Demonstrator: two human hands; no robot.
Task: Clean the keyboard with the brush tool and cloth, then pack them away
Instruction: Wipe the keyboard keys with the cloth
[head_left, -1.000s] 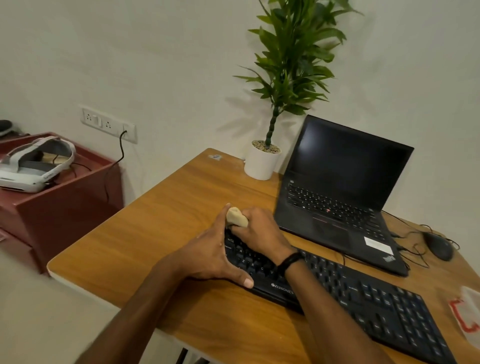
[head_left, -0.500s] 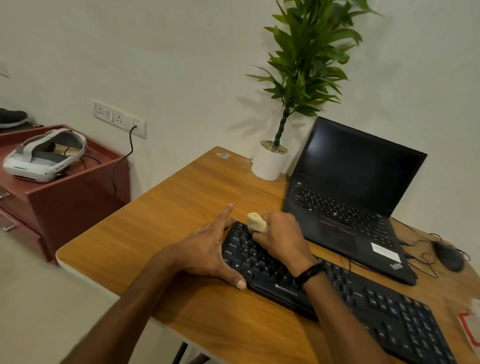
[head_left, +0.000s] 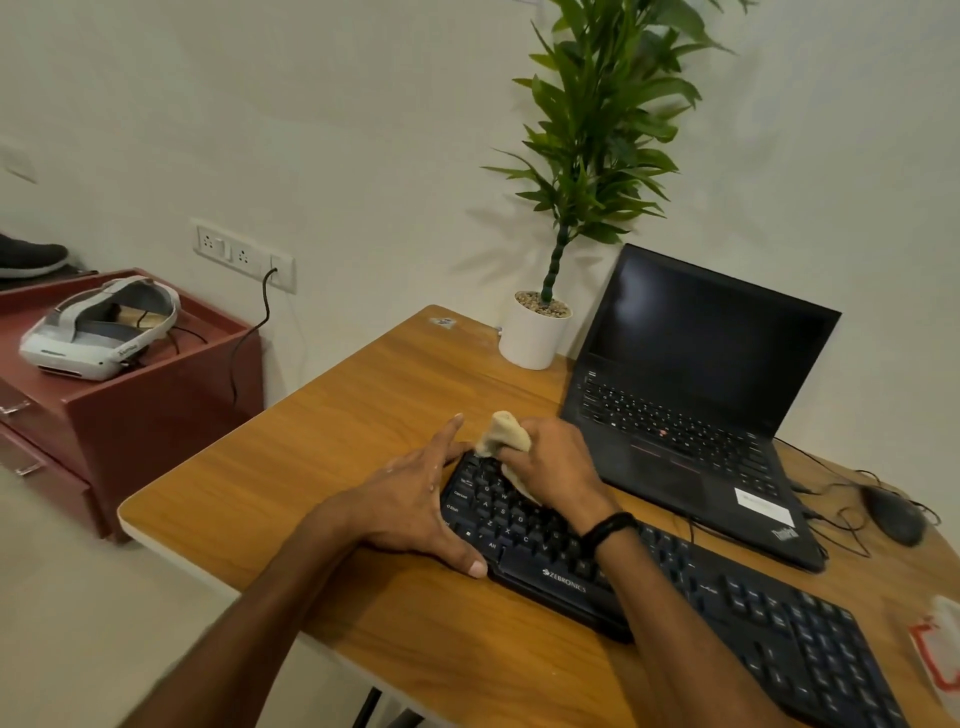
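A black keyboard (head_left: 701, 597) lies slantwise across the wooden desk (head_left: 332, 467). My right hand (head_left: 556, 462) is closed around a bunched beige cloth (head_left: 501, 434) and presses it onto the keys at the keyboard's far left corner. My left hand (head_left: 410, 504) lies flat with fingers spread against the keyboard's left end, thumb on its front edge. No brush tool is visible. A clear pouch with red trim (head_left: 940, 654) shows at the right edge of the desk.
An open black laptop (head_left: 691, 395) stands behind the keyboard, a potted plant (head_left: 540, 332) to its left. A black mouse (head_left: 893, 514) with tangled cable lies at right. A red cabinet (head_left: 130, 410) left of the desk carries a white headset (head_left: 98, 327).
My right hand has slid the cloth a little along the keys at the left end of the keyboard. My left hand stays braced there. The view has shifted slightly.
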